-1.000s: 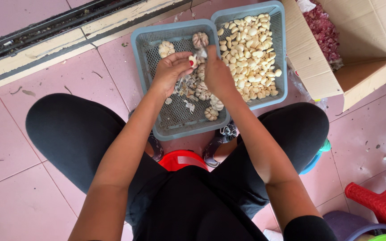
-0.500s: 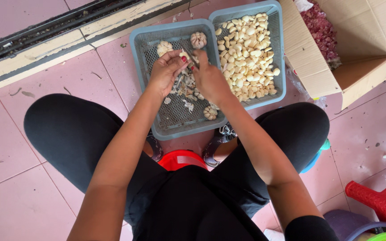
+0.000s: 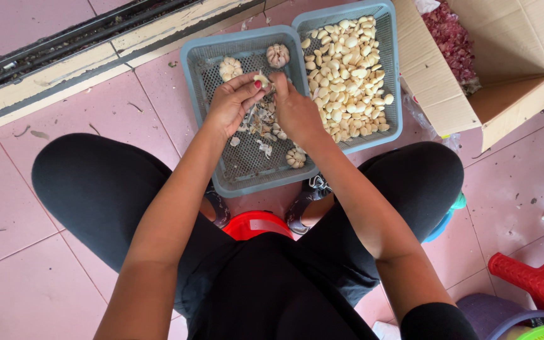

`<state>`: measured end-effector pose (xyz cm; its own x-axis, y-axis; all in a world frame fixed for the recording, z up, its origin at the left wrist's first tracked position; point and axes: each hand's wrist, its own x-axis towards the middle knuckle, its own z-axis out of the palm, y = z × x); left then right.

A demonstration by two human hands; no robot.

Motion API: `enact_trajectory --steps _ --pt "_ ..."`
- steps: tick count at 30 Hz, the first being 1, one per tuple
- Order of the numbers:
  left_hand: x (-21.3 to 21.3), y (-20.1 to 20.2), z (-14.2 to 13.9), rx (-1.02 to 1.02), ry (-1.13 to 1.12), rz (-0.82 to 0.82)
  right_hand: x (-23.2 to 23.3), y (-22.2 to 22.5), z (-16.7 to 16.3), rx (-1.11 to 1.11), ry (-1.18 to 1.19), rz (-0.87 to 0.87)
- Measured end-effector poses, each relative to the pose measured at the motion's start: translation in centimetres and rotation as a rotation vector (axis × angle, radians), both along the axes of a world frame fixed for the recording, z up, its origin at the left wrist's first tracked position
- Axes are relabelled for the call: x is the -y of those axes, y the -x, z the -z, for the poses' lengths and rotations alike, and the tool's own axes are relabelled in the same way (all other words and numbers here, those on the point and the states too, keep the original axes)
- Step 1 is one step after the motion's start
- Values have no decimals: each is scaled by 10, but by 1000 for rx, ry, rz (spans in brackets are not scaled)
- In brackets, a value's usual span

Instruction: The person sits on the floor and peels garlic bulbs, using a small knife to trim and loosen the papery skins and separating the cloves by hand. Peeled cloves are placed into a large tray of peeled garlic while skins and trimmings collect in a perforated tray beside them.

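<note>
Floor: pink tiles (image 3: 45, 277), scattered with small debris.
Channel: dark drain slot (image 3: 64, 47) along the top left edge.
Box: open cardboard box (image 3: 511, 69), reddish skins (image 3: 451, 41) inside.
Stools: red plastic stool (image 3: 539, 277) at right; red stool (image 3: 256, 225) beneath the person.

The supporting surface is a floor (image 3: 45, 277) of pink tiles, marked with dark scuffs and small debris. Two grey-blue mesh baskets stand on it side by side and touching: the left basket (image 3: 221, 170) and the right basket (image 3: 393, 82). A cardboard box (image 3: 505, 56) stands on the floor at far right. A red plastic stool (image 3: 536, 280) stands at near right. A drain channel (image 3: 64, 44) runs along the far left.
</note>
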<state>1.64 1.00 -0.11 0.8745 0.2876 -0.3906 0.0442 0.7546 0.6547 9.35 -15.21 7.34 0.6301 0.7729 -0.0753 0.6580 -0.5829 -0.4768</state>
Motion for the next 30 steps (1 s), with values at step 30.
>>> enact_trajectory --steps 30 --pt "0 -1 8 15 18 -28 -2 2 5 -121 -116 75"
